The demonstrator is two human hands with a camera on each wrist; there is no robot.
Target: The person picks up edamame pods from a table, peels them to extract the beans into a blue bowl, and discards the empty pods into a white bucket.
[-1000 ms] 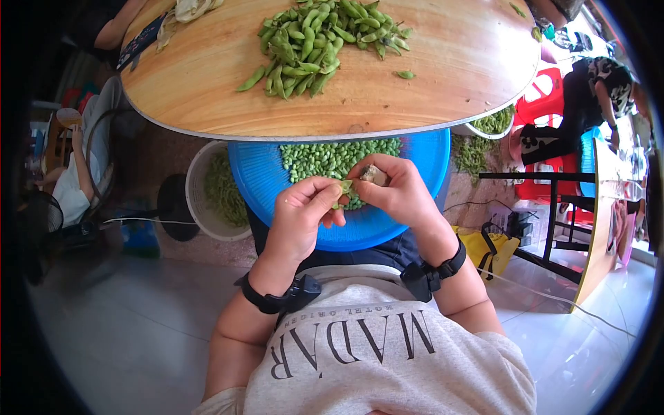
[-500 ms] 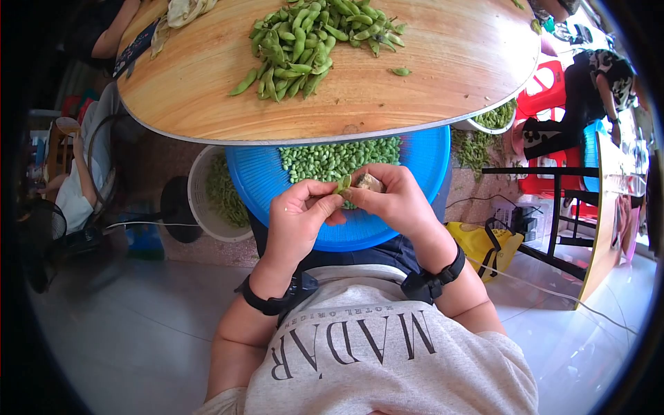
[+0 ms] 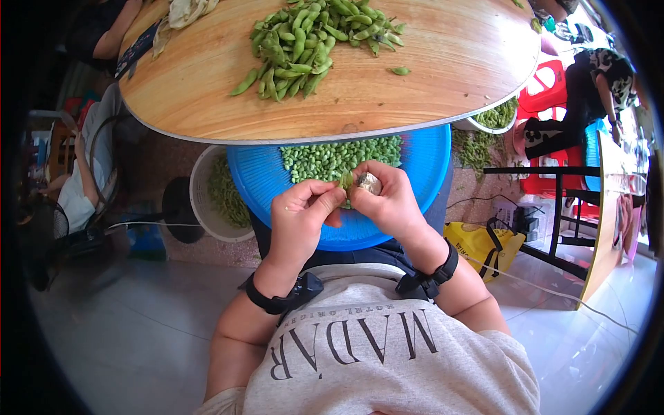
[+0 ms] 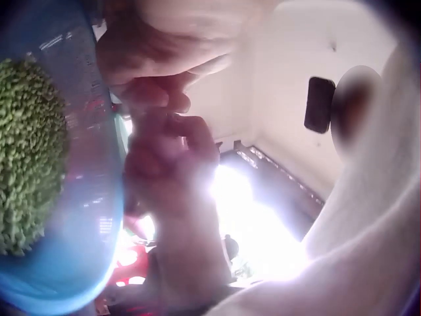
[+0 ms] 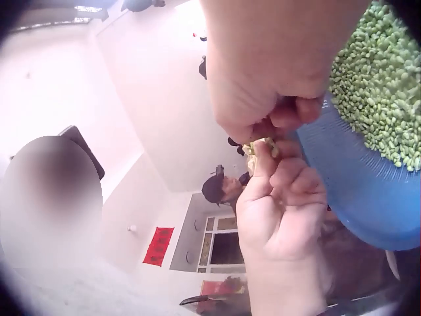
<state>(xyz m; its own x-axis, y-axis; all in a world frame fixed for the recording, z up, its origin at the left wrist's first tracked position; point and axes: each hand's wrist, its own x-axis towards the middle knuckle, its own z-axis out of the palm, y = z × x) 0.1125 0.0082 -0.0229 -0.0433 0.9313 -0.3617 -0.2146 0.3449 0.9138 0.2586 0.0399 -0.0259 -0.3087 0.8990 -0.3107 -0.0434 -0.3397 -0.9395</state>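
In the head view my left hand and right hand meet over a blue basket. Thumb and fingers of the left pinch a green edamame pod. From the other side, the right hand's fingertips grip the same pod, which shows small between both hands in the right wrist view. A pale wrapping with dark marks sits at the right hand's thumb and forefinger. Shelled green beans lie in the basket below. The left wrist view is washed out, and the pod is hidden there.
A heap of whole pods lies on the round wooden table ahead. White tubs of pods stand to the left and right. A yellow bag is on the floor at right. Other people sit or stand at both sides.
The hands stay together over the basket, with small finger movements around the pod. The right hand has turned slightly, and its fingertips have shifted a little away from the left's.
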